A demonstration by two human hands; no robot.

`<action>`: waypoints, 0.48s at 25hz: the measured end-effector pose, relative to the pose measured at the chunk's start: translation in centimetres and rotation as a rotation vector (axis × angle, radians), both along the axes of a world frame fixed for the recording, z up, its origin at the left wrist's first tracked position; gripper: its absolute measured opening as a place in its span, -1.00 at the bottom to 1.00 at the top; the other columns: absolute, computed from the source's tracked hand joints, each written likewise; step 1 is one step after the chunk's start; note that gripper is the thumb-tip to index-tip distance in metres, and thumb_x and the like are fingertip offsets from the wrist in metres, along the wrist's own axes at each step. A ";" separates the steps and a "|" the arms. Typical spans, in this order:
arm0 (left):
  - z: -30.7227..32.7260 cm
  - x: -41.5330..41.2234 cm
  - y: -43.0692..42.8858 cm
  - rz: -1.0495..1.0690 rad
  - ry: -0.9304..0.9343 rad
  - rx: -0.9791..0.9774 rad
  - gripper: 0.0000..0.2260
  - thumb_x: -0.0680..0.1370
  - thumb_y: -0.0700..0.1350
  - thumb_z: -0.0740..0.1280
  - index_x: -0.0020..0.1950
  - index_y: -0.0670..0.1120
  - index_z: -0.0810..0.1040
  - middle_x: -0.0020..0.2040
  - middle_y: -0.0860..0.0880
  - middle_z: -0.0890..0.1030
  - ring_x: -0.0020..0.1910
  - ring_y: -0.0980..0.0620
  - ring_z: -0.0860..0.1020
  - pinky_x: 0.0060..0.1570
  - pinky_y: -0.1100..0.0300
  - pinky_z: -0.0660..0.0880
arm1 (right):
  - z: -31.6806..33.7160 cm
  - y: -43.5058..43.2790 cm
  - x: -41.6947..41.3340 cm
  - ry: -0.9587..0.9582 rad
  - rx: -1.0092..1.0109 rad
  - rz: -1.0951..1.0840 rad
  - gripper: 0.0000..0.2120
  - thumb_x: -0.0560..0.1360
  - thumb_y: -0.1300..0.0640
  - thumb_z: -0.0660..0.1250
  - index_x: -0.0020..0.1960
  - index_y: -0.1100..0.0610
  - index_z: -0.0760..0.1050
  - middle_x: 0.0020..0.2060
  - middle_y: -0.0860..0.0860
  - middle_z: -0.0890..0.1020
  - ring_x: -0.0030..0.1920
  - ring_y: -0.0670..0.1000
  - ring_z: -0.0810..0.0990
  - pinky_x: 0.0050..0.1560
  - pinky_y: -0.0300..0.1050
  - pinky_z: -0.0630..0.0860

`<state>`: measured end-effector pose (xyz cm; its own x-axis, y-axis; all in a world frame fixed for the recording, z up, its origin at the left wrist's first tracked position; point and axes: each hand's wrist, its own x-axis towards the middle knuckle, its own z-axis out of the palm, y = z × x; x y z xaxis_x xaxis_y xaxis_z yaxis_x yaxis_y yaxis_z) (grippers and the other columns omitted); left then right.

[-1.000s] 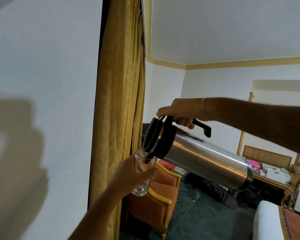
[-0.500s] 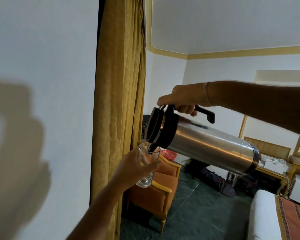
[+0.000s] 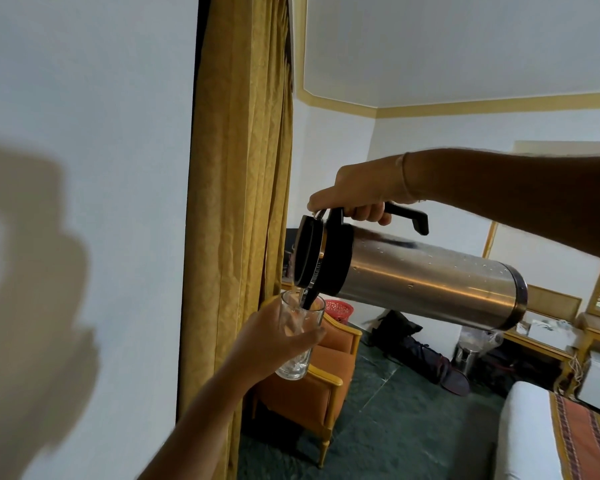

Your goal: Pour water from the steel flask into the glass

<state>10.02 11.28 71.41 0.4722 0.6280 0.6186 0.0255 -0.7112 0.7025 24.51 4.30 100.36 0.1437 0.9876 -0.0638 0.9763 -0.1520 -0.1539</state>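
Observation:
My right hand [image 3: 355, 192] grips the black handle of the steel flask [image 3: 426, 287], which lies tipped almost level in mid air, its black lid end pointing left. The black spout dips into the mouth of a clear glass [image 3: 297, 355]. My left hand [image 3: 274, 337] wraps around the glass from the left and holds it tilted slightly under the spout. A little water shows at the bottom of the glass. Droplets speckle the flask's steel side.
A gold curtain [image 3: 238, 202] hangs just left of the glass beside a white wall. Below stand an orange armchair [image 3: 309, 389], a dark bag [image 3: 409, 344] on the green floor, a wooden desk [image 3: 541, 344] at the right and a bed [image 3: 534, 438] at the lower right.
The flask's base end has risen, bringing it closer to level. Both hands and the glass hold nearly the same pose; the view has shifted a little downward.

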 end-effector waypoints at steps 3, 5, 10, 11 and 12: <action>-0.1 0.3 0.1 -0.007 0.010 0.004 -0.57 0.42 0.38 0.52 0.06 0.11 0.60 -0.07 0.05 0.80 -0.16 0.05 0.80 -0.16 0.02 0.79 | 0.4 0.3 -0.2 -0.016 -0.010 -0.005 -0.34 0.57 -0.25 0.27 -0.64 -0.01 0.32 -0.60 -0.06 0.29 -0.61 -0.03 0.22 -0.44 -0.20 0.36; 0.1 0.3 -0.1 -0.031 0.009 0.005 -0.66 0.43 0.35 0.52 0.01 0.17 0.57 -0.13 0.25 0.77 -0.24 0.21 0.75 -0.28 0.24 0.69 | 0.7 0.5 -0.3 -0.019 -0.027 -0.012 -0.34 0.57 -0.24 0.26 -0.65 -0.02 0.32 -0.61 -0.07 0.28 -0.62 -0.03 0.22 -0.46 -0.20 0.36; 0.2 0.2 -0.1 -0.048 -0.003 -0.035 -0.67 0.43 0.32 0.53 0.02 0.18 0.56 -0.14 0.32 0.76 -0.22 0.26 0.75 -0.26 0.35 0.63 | 1.0 1.1 -0.2 -0.026 -0.055 -0.025 -0.35 0.56 -0.26 0.26 -0.64 -0.01 0.32 -0.61 -0.07 0.29 -0.62 -0.03 0.22 -0.47 -0.22 0.38; 0.1 0.1 -0.1 -0.053 0.001 -0.040 -0.68 0.43 0.32 0.53 0.00 0.18 0.54 -0.18 0.36 0.74 -0.27 0.30 0.73 -0.30 0.38 0.60 | 1.0 1.2 -0.2 -0.030 -0.054 -0.030 -0.35 0.56 -0.25 0.26 -0.64 0.00 0.32 -0.61 -0.07 0.29 -0.63 -0.03 0.23 -0.47 -0.22 0.38; 0.0 0.1 -0.1 -0.051 0.006 -0.044 -0.67 0.43 0.32 0.53 -0.01 0.18 0.53 -0.20 0.39 0.72 -0.30 0.33 0.70 -0.32 0.40 0.57 | 1.1 1.2 -0.2 -0.033 -0.054 -0.034 -0.35 0.56 -0.25 0.26 -0.64 0.00 0.32 -0.61 -0.07 0.29 -0.63 -0.03 0.23 -0.48 -0.22 0.38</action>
<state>10.13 11.17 71.44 0.5077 0.6294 0.5883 -0.0057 -0.6804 0.7329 24.29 5.53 101.43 0.1800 0.9773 -0.1119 0.9748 -0.1924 -0.1126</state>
